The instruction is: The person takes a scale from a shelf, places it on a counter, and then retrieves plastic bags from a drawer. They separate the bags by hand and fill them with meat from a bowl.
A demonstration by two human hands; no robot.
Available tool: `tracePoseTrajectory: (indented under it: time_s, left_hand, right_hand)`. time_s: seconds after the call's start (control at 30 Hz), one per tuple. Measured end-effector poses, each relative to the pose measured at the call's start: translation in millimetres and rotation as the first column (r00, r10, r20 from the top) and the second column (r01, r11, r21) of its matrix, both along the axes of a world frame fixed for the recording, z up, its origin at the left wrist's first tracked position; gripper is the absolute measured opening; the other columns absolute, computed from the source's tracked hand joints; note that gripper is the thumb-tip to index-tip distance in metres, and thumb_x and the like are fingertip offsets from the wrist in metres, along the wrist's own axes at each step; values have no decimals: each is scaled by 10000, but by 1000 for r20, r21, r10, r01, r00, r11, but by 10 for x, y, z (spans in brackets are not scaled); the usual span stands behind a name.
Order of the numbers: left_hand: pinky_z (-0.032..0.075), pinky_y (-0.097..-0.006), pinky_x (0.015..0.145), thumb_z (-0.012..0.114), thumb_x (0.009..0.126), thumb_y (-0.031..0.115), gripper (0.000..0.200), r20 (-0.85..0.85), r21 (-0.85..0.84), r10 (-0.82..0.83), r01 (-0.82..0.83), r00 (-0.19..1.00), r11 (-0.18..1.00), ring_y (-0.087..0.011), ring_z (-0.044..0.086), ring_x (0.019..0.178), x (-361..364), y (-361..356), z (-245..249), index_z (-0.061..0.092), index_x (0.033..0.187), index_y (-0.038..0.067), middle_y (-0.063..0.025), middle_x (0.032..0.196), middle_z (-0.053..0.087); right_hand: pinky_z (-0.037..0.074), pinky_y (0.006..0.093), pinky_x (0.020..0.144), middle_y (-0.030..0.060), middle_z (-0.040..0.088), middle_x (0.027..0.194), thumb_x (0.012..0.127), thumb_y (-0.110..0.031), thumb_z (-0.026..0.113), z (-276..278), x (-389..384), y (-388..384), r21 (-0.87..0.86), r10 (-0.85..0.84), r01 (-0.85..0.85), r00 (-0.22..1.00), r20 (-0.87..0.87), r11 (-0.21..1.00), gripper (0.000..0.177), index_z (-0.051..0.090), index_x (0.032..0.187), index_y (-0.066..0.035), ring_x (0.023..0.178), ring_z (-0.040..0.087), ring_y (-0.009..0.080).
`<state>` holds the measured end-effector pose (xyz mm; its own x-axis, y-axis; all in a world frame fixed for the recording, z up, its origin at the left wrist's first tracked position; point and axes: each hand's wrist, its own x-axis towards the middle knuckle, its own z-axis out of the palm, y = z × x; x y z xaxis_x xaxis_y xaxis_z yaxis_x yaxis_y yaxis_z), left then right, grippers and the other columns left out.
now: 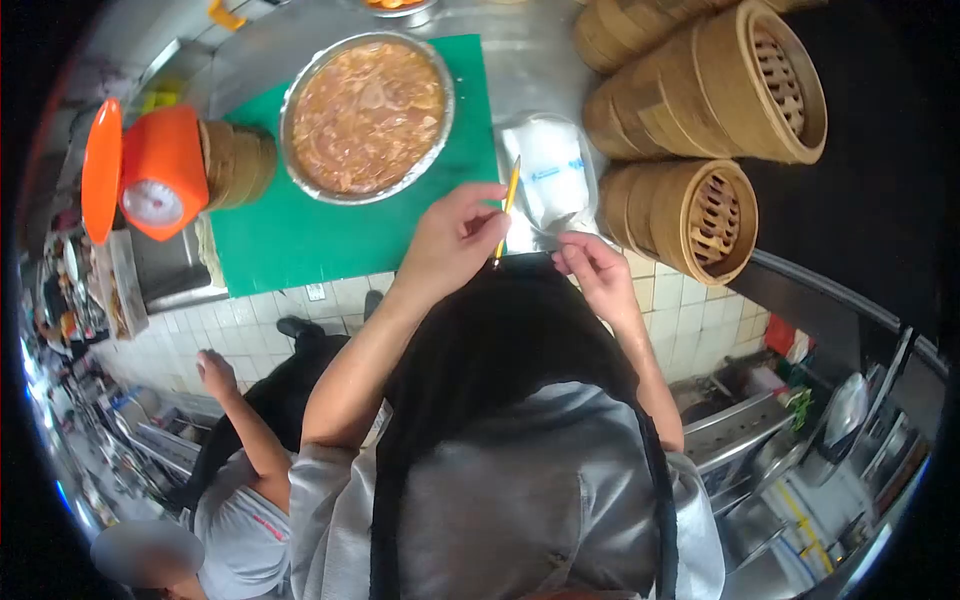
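Observation:
My left hand [460,240] is closed at the fingertips on a thin yellow pencil [512,195], which points up across the edge of a clear plastic bag. My right hand [597,272] has its thumb and fingers pinched together at the near edge of that bag; what they hold is too small to make out. White material with blue print [555,172] shows in the plastic bag [590,150]. Left of it, a round metal bowl of marinated meat [367,118] sits on a green board [270,245].
Stacked bamboo steamers [690,100] stand at the right, with a shorter stack [665,215] nearer me. An orange scale [165,170] is at the left. Another person's hand [217,375] and arm are at the lower left. A metal bowl [410,15] is at the top.

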<state>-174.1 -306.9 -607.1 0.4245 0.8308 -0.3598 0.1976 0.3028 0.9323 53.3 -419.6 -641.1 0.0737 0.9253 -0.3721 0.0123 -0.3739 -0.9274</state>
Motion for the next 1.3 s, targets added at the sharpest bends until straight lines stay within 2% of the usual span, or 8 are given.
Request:
tracePoseTrajectory:
  time_s: [0.07,0.17,0.3,0.43,0.6,0.9,1.1,1.3]
  left_hand:
    - [528,-241,635,695,955,81,341,13,-132,53,-51,999,990,-108,646,759,183,50,-128,574,1259,-14,-85,946,710]
    - [575,-259,663,712,939,105,366,-63,-126,132,-139,989,982,-128,678,799,196,54,-442,564,1238,-45,-108,979,712]
    - [587,-268,643,732,921,120,453,-243,-125,-9,-22,970,992,-122,683,779,139,93,-386,566,1296,-74,-129,969,724]
    - [572,-257,630,744,911,120,470,-243,-39,69,-81,968,996,-117,676,760,128,167,-544,579,1310,-67,-121,956,731]
    - [561,-289,705,761,871,164,457,-209,30,169,-166,963,986,-143,704,776,75,95,-572,629,1253,-50,-137,923,760]
    - [541,-261,739,770,898,140,416,-266,32,116,-111,957,993,-133,680,829,-67,128,-517,617,1239,-42,-126,944,749]
    - [518,-253,690,728,916,168,457,-64,-92,124,-130,990,987,-114,639,832,47,242,-612,602,1302,-40,-80,970,713]
    - [466,-243,620,692,907,149,459,168,-389,85,-13,982,921,-86,594,774,304,510,-542,620,1328,-18,-29,914,676]
  right_hand:
    - [554,290,816,76,739,929,1028,-140,625,25,13,-41,-15,56,-56,998,42,998,251,651,1231,5,884,699,145]
    - [560,321,813,143,752,978,1006,-168,657,82,38,-6,-4,161,-165,957,240,986,280,648,1233,-4,913,728,212]
    - [567,356,816,181,749,1022,996,-180,665,-12,68,60,92,101,-135,946,310,987,291,647,1230,-8,944,740,273]
    - [571,363,804,179,698,1056,970,-154,679,-37,14,311,197,33,-128,904,426,972,306,639,1227,7,953,713,308]
    - [527,461,920,233,503,1347,895,-191,747,-230,-96,729,369,-15,-324,734,679,871,577,502,1389,-22,1158,589,411]
    - [548,470,872,229,470,1355,849,-153,779,-245,-289,1054,238,53,-341,662,747,909,646,486,1416,-49,1035,638,419]
    - [503,483,973,252,494,1336,836,-148,777,-296,-228,999,244,33,-335,644,764,910,644,497,1404,-28,1171,570,439]
    - [476,478,1024,268,504,1346,848,-156,766,-245,-199,963,242,39,-338,650,759,910,634,488,1397,-1,1228,531,452]
